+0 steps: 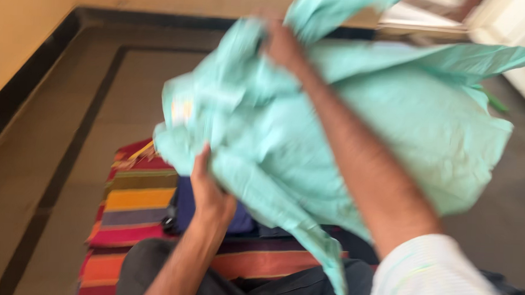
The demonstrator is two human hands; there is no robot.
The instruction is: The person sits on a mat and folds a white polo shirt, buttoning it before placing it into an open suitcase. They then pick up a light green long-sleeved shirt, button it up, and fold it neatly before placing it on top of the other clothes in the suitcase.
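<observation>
I hold a crumpled light mint-green shirt [393,118] up in the air in front of me. My left hand [209,189] grips its lower left edge from below, thumb and fingers closed on the cloth. My right hand [282,45] is raised higher and clutches the upper part of the shirt, with my forearm crossing in front of the fabric. A sleeve or loose end of the shirt hangs down toward my lap. The picture is blurred by motion.
A striped mat [133,207] in red, orange and purple lies on the grey tiled floor [49,156]. A dark blue garment [186,206] rests on it. My dark trousers [280,287] show at the bottom. A beige wall [20,25] with dark skirting runs left.
</observation>
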